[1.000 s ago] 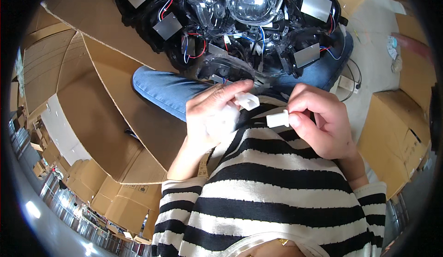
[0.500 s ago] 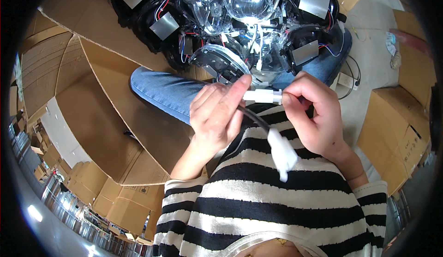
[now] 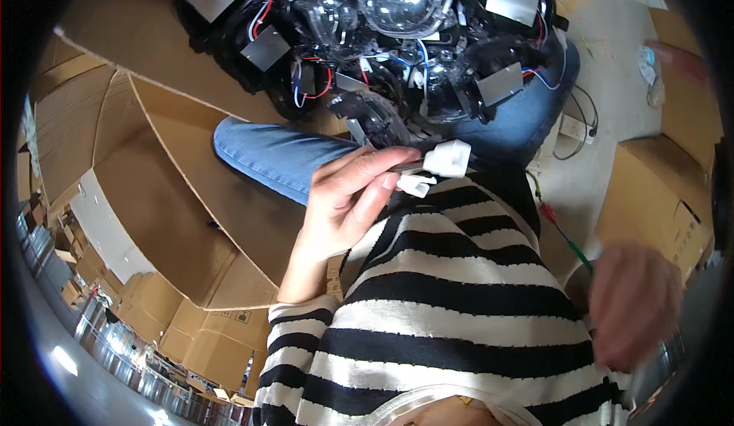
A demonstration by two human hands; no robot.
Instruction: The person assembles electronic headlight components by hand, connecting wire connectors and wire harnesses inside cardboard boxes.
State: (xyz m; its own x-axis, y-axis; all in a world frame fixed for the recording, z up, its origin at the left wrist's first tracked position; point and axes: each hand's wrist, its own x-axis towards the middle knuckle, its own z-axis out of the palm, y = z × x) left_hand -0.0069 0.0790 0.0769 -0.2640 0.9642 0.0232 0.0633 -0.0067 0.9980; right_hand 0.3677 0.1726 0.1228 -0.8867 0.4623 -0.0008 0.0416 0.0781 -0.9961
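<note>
My left hand (image 3: pixel 344 200) is closed, thumb and fingers pinching thin cables that end in two white plastic connectors, a larger block-shaped one (image 3: pixel 449 159) and a smaller one (image 3: pixel 415 186) below it. Both connectors stick out past the fingertips, over my lap. My right hand (image 3: pixel 636 307) is far off at the lower right and smeared by motion. A thin lead (image 3: pixel 578 253), green with a red piece farther up, runs up to that hand; whether the fingers grip it cannot be made out.
Clear-lensed headlight units (image 3: pixel 405 1) with black housings, silver plates and coloured wires crowd the far side, around my jeans-clad legs (image 3: pixel 283 154). A large open cardboard box (image 3: pixel 176 219) stands left. More cartons (image 3: pixel 657 189) and a white power strip (image 3: pixel 575 130) with black cable are at right.
My right hand has let go of the white connector and swung down to the right. The left hand keeps the cables, connectors now turned to the right. A green and red lead has come into view.
</note>
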